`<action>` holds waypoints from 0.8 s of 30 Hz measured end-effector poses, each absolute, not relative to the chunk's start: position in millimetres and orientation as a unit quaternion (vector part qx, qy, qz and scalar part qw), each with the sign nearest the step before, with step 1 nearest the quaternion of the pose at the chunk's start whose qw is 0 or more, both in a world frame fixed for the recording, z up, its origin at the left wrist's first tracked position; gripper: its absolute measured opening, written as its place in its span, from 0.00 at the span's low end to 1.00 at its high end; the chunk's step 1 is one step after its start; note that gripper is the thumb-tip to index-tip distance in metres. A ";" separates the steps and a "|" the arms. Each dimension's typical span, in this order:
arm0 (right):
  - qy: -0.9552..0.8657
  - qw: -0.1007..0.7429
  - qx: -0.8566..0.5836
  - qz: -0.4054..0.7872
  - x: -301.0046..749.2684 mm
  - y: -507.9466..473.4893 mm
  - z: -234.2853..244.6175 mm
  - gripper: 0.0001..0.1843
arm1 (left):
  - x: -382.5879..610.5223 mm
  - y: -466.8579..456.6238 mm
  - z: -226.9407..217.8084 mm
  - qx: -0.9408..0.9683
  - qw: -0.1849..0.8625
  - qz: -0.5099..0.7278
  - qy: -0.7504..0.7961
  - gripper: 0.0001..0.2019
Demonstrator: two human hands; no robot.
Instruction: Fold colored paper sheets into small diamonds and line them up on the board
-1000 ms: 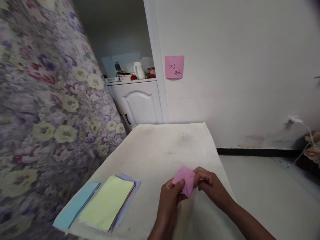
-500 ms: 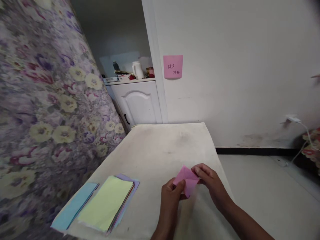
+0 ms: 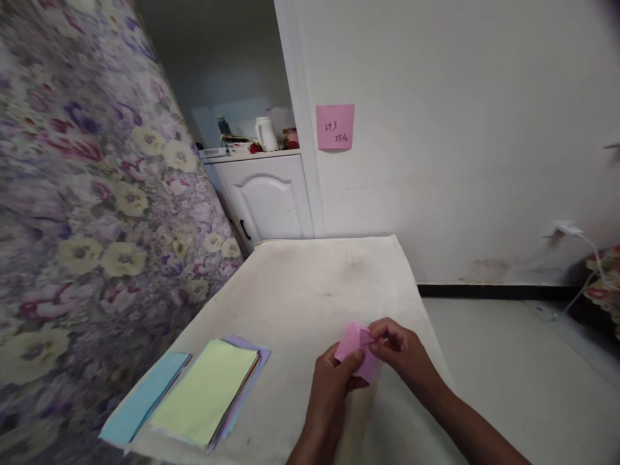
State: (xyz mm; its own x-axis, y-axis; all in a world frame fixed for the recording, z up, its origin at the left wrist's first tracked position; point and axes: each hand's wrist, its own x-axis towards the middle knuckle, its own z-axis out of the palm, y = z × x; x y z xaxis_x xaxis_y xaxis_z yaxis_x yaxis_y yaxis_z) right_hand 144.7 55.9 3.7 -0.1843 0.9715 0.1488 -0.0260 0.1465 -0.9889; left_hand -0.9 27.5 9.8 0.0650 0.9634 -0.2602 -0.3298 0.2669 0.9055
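A small folded piece of pink paper is held up over the near right part of the table. My left hand pinches its left and lower side, thumb on top and fingers underneath. At the paper's upper right, my right hand grips a corner or flap between thumb and fingers. That flap is bent inward and looks darker than the rest. My fingers cover the paper's right edge and part of its bottom.
On the cloth-covered table, a stack of coloured paper with light yellow on top lies left, beside blue sheets. A floral curtain hangs along the left. Behind stand a white cabinet and a wall with a pink note.
My right thumb and fingers have moved slightly left, bringing the pink paper's right corner inward over its middle. My left hand keeps its hold almost in place.
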 end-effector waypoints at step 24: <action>-0.716 0.445 -0.362 0.397 145.6 46.8 11.5 0.12 | -5.6 27.5 10.5 0.309 0.677 0.522 0.417 0.13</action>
State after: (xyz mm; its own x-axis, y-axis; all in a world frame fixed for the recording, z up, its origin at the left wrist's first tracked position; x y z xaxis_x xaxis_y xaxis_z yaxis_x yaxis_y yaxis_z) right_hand 145.6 46.8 11.5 -0.3412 0.8725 0.3498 0.1649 0.4219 -0.8915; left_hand -5.6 27.5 10.5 0.1064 0.9643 -0.2424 -0.4493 0.2641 0.8535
